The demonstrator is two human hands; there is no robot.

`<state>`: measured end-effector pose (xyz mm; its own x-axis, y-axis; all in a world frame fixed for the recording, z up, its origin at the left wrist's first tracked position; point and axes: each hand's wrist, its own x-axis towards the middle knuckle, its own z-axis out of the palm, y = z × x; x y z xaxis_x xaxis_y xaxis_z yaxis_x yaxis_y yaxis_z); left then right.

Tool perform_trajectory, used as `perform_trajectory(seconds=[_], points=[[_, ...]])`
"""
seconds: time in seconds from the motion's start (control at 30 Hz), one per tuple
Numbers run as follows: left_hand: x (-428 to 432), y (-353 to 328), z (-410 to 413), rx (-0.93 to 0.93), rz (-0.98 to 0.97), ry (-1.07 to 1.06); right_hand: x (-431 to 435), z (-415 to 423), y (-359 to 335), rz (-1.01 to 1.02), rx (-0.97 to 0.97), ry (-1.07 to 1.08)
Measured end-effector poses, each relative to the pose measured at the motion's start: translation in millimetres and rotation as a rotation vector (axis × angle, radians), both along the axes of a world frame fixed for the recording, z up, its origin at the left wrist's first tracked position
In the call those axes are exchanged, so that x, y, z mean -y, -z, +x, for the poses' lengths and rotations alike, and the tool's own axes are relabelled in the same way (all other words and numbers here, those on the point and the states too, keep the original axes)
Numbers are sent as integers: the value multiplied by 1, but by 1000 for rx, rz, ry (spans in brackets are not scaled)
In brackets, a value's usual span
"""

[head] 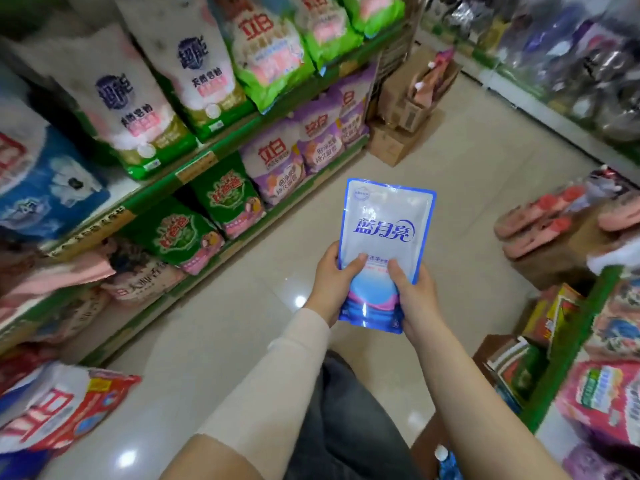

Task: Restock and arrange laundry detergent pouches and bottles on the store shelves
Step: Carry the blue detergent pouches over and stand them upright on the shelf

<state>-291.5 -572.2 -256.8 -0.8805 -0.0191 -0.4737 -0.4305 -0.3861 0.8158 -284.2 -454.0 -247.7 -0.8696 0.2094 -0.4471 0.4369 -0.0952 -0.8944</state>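
Note:
A blue and white detergent pouch [384, 237] stands upright in front of me over the aisle floor. My left hand [330, 282] grips its lower left edge, thumb across the front. At the lower right edge, my right hand [414, 299] grips it the same way. The green-edged shelves [194, 168] on the left carry several detergent powder bags in white, green, purple and blue.
Cardboard boxes [405, 109] stand at the far end of the left shelves. Pink slippers [540, 220] lie on a box at the right. A green shelf [571, 344] with red and pink bags stands at the near right. The tiled aisle floor [467, 161] runs between.

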Motion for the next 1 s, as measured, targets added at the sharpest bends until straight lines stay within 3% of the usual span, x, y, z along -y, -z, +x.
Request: perform_trajectory(seconds=[0.3, 0.6, 0.8, 1.0], points=[[55, -13, -14, 20, -60, -346, 59, -54, -2, -59, 9, -325], [149, -41, -22, -50, 0, -688, 165, -92, -35, -150, 6, -582], [230, -92, -36, -182, -63, -732, 247, -115, -90, -168, -182, -671], [308, -146, -38, -251, -131, -749, 325, -128, -141, -230, -249, -764]])
